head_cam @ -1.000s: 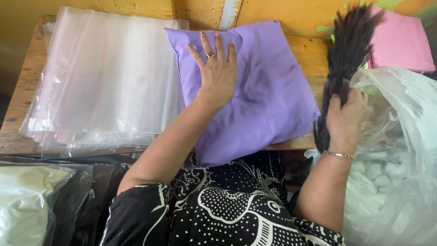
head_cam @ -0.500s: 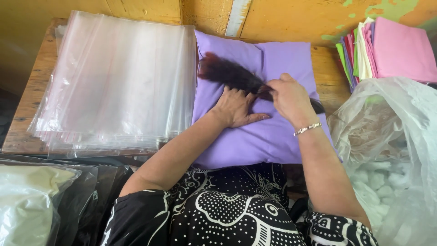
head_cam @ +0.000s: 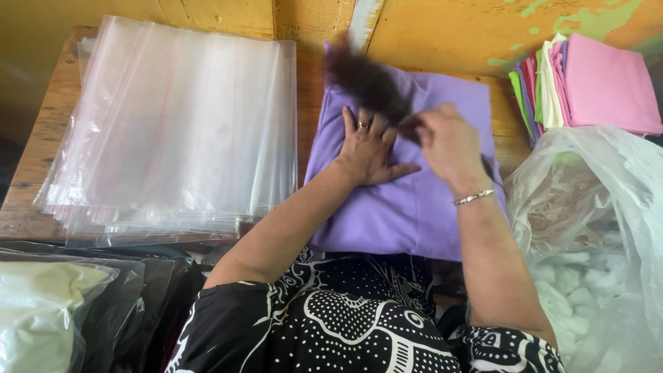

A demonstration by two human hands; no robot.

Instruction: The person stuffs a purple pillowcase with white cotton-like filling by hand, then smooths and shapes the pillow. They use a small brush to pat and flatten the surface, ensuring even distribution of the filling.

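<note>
A purple pillow [head_cam: 407, 207] lies on the wooden table [head_cam: 48, 131] in front of me. My left hand [head_cam: 367, 146] rests flat on its middle, fingers spread, a ring on one finger. My right hand [head_cam: 449, 141], with a bracelet at the wrist, grips the handle of a dark bristle brush [head_cam: 366, 79]. The brush's bristles are blurred and lie over the pillow's upper left part, just above my left hand.
A stack of clear plastic bags [head_cam: 173, 124] lies at the left of the table. Folded coloured fabrics [head_cam: 594, 83] are piled at the far right. A large clear bag of white stuffing [head_cam: 587, 242] stands at my right, dark bags [head_cam: 103, 304] at the lower left.
My right hand brought the brush from the right side onto the pillow and swept it up toward the pillow's far left. My left hand stays pressed on the pillow.
</note>
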